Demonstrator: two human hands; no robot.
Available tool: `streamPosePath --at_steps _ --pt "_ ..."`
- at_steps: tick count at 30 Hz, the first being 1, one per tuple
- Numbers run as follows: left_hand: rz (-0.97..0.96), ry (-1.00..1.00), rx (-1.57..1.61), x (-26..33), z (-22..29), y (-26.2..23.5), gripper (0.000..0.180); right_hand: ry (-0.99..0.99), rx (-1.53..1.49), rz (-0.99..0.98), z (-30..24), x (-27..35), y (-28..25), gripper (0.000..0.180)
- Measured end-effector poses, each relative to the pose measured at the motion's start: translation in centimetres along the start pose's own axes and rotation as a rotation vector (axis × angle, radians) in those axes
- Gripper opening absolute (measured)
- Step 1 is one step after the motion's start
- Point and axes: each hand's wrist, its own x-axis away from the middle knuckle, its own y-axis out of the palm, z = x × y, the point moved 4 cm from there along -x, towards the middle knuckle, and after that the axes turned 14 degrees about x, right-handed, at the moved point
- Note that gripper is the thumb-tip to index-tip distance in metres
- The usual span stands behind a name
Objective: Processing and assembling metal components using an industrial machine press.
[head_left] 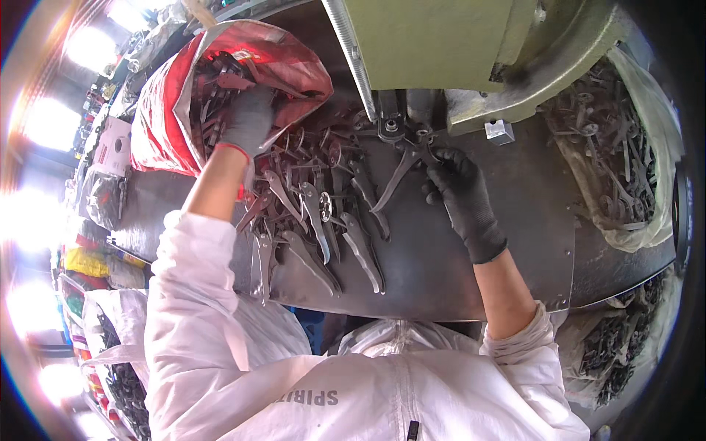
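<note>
My left hand (250,121), in a grey glove, reaches into a red and white woven sack (163,110) filled with dark metal parts. Its fingers are hidden among them, so I cannot tell whether it grips anything. In a black glove, my right hand (462,192) is closed on one handle of a plier-like metal tool (398,178). The tool's other curved handle points down and left, and its head is at the machine's tooling (391,126). Between my hands lies a heap of similar plier-like tools (311,206), several with their handles toward me.
A large green machine (426,44) stands over the dark metal table (515,220). A small metal block (499,132) is on its right side. At the right, a pale sack (665,140) holds many metal parts. More filled sacks (121,331) stand below the table's edges.
</note>
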Motion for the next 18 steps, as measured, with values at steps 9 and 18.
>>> streamPosePath --at_steps 9,18 --pt "-0.096 0.078 -0.141 1.5 -7.7 3.1 0.035 -0.044 0.020 -0.011 -2.4 0.6 0.2 0.025" --pt "0.043 0.052 0.412 2.7 3.7 -5.2 0.034 0.009 -0.050 -0.054 -1.2 1.5 -0.7 0.017"
